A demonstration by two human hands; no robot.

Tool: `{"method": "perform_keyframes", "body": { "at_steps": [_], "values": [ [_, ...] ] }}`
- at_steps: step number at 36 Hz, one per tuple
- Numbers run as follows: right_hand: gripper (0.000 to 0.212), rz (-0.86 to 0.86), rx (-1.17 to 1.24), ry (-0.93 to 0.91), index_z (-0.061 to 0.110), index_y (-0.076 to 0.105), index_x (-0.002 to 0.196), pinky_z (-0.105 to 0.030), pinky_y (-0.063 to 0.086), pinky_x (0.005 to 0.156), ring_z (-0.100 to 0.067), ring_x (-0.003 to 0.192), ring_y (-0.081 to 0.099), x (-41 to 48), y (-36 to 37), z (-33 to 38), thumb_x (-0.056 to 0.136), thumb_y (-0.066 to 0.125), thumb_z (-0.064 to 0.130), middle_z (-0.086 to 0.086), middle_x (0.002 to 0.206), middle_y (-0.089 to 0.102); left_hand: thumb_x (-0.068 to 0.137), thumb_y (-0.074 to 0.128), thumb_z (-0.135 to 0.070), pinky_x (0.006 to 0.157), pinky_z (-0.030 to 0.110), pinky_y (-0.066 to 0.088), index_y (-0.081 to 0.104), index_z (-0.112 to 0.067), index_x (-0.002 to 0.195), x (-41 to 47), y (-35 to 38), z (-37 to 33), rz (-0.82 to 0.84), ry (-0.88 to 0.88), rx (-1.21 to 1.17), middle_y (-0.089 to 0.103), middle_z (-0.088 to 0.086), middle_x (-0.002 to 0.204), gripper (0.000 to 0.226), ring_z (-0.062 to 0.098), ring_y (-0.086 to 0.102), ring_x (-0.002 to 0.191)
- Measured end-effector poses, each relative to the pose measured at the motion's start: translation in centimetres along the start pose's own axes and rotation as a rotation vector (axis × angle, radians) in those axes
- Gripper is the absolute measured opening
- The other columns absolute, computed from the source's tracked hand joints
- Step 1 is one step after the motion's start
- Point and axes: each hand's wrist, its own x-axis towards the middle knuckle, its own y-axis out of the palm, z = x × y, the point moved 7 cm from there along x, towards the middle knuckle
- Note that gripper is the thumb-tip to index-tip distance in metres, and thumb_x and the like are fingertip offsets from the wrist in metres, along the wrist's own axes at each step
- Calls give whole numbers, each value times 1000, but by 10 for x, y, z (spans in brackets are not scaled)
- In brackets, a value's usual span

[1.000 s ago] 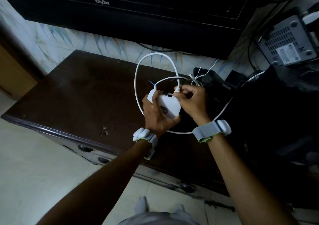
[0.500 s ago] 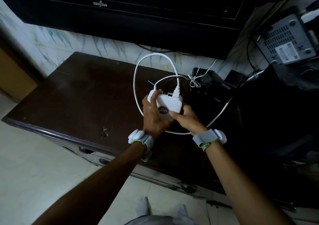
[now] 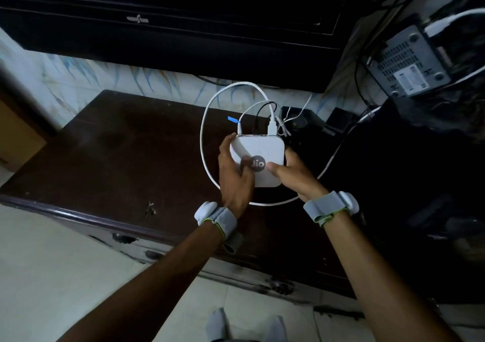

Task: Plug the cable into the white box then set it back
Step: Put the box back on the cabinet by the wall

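Both hands, left hand (image 3: pixel 235 173) and right hand (image 3: pixel 294 176), have fingers closed around the white box (image 3: pixel 258 155) held just above the dark table (image 3: pixel 131 153), white cable (image 3: pixel 271 128) seated at its rear; risk: the looped slack snagging and tugging the plug loose during set-down.

Dark brown glossy wooden cabinet (image 3: pixel 126 158) with drawer knobs on its front stands on a pale tiled floor (image 3: pixel 60 271). Behind it is a whitish wall with blue-orange leaf pattern (image 3: pixel 86 79). A large black television (image 3: pixel 183 24) (logo blurred) hangs above; the room is dim.
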Motion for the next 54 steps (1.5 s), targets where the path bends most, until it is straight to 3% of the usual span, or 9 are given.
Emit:
{"method": "perform_keyframes", "body": {
  "at_steps": [8, 16, 22, 27, 33, 38, 44, 48, 54],
  "values": [
    [54, -32, -88, 29, 23, 48, 135, -44, 49, 99, -20, 115, 57, -24, -69, 5, 83, 62, 26, 1, 128, 60, 92, 46, -12, 92, 52, 57, 37, -42, 145, -20, 42, -53, 83, -34, -10, 54, 6, 137, 61, 26, 62, 113],
    [42, -14, -208, 148, 14, 53, 131, -55, 56, 88, -32, 106, 64, -61, -146, 7, 90, 61, 18, -10, 120, 65, 87, 50, -24, 101, 54, 54, 32, -36, 143, -53, 86, -84, 237, -104, -113, 60, 3, 137, 60, 27, 63, 122],
    [37, -65, -133, 225, 3, 52, 132, -55, 58, 75, -42, 107, 64, -90, -202, 10, 96, 56, 10, -20, 122, 64, 95, 65, -29, 103, 42, 53, 53, -20, 139, -60, 116, -114, 312, -94, -90, 66, -6, 119, 47, 24, 66, 120],
    [38, -170, -17, 215, 5, 54, 132, -50, 61, 63, -31, 98, 66, -107, -241, 16, 96, 58, 19, -14, 121, 65, 74, 75, -58, 94, 52, 59, 74, -18, 118, -43, 144, -131, 366, -75, -201, 80, 1, 110, 60, 27, 76, 106],
    [39, -332, 28, 199, 0, 59, 123, -46, 60, 52, -27, 79, 66, -114, -275, 24, 96, 59, 27, -15, 112, 65, 86, 79, -35, 73, 51, 65, 75, -5, 113, -37, 164, -166, 526, -121, -368, 80, 9, 105, 41, 27, 78, 96],
    [43, -511, -19, 222, 2, 56, 124, -47, 59, 64, -32, 77, 61, -119, -310, 21, 97, 53, 36, -17, 108, 57, 94, 76, -21, 51, 30, 59, 65, -8, 83, -35, 194, -195, 643, -165, -330, 62, 8, 71, 20, 15, 64, 52],
    [30, -668, -400, 237, -2, 60, 114, -36, 43, 78, -33, 90, 53, -121, -332, 32, 93, 45, 14, -15, 95, 47, 93, 76, -15, 53, 32, 64, 60, -5, 74, -34, 232, -202, 761, -313, -337, 65, 23, 90, 27, 31, 67, 76],
    [33, -634, -474, 243, 9, 59, 72, -40, 49, 81, -27, 85, 57, -115, -345, 23, 67, 48, 39, -18, 87, 58, 93, 76, -12, 53, 34, 64, 63, 2, 83, -34, 250, -196, 802, -362, -342, 68, 26, 98, 22, 35, 69, 79],
    [46, -655, -490, 258, -3, 72, 90, -42, 53, 81, -42, 97, 68, -106, -349, 6, 66, 50, 30, -30, 101, 70, 93, 74, -6, 50, 32, 62, 67, 5, 104, -39, 266, -180, 833, -407, -340, 67, 22, 104, 17, 26, 67, 72]
  ]
}}
